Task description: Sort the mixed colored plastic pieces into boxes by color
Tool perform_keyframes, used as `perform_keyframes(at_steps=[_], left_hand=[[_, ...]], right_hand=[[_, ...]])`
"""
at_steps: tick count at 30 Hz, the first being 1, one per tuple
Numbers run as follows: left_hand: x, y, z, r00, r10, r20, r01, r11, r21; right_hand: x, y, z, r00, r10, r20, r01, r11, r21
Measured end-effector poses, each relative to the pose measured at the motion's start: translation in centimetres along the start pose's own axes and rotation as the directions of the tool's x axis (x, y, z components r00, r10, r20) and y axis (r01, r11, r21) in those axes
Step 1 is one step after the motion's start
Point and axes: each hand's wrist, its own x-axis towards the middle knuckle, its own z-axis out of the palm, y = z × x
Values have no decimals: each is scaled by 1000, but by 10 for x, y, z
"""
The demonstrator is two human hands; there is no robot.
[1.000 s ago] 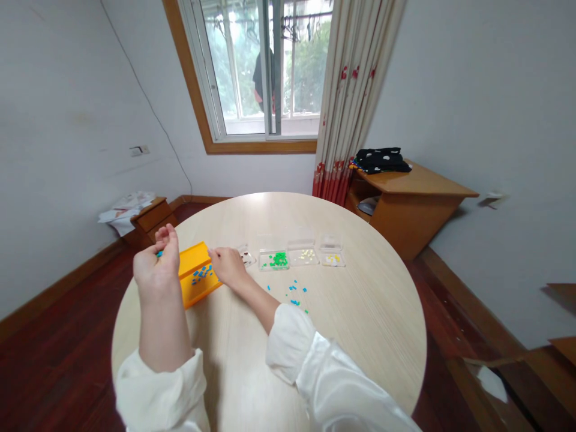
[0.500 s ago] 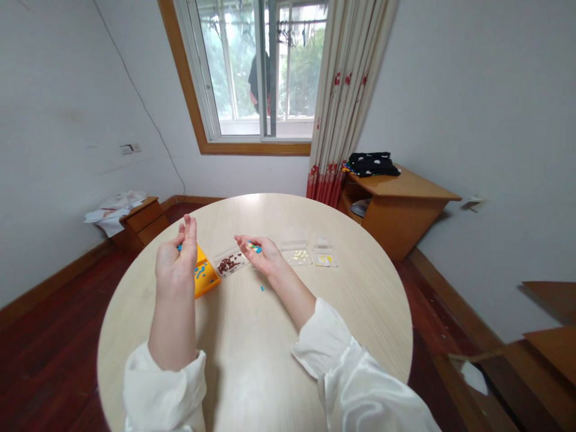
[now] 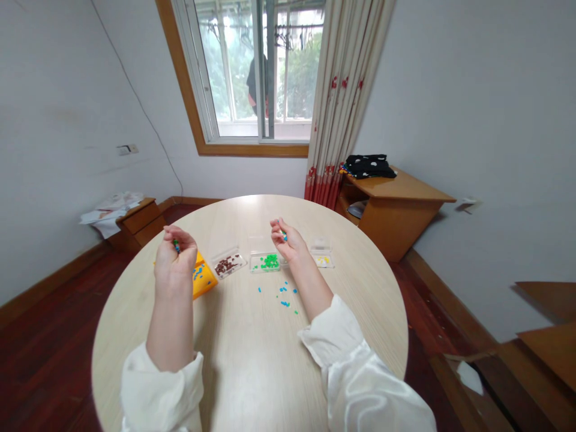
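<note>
My left hand [image 3: 176,255] is raised palm up above the yellow tray [image 3: 207,287], its fingers curled around a few small blue and green plastic blocks [image 3: 176,245]. Blue blocks [image 3: 198,273] lie in that tray, which the hand partly covers. My right hand [image 3: 290,241] is cupped around small blue, green and pale blocks [image 3: 284,235]. It hovers to the right of a clear box of green blocks [image 3: 270,261]. Several loose blue and green blocks [image 3: 284,303] are scattered on the table left of my right forearm.
On the round wooden table [image 3: 252,360], a clear box of brown pieces [image 3: 228,264] stands beside the yellow tray. A clear box with yellow pieces [image 3: 323,261] is right of my right wrist. Behind are a window, a curtain [image 3: 346,78] and a brown desk [image 3: 405,186].
My right hand has moved right and slightly up, uncovering the box of green blocks and the loose blocks on the table. My left fingers, previously stretched up, have curled inward.
</note>
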Motion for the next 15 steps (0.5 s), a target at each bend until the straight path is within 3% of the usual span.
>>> perform_keyframes(at_steps=[3,7,10,12,15], left_hand=[[-10,-2,4,1000,5,24,-1,989,-149],[-21,-5,11,999,-19,26,23,986,-167],[-26,-6,14,998,-60,32,65,987,-148],[-28,-5,14,996,-78,33,82,990,-112],[-29,-5,15,994,-111,11,112,990,-88]], right_hand=[[3,3,-1,1000,-11,-11,10,998,-60],[7,21,2,991,-131,-20,124,970,-210],[13,52,9,982,-184,34,185,920,-345],[19,78,15,980,-191,57,195,862,-468],[29,121,22,967,-223,126,247,685,-685]])
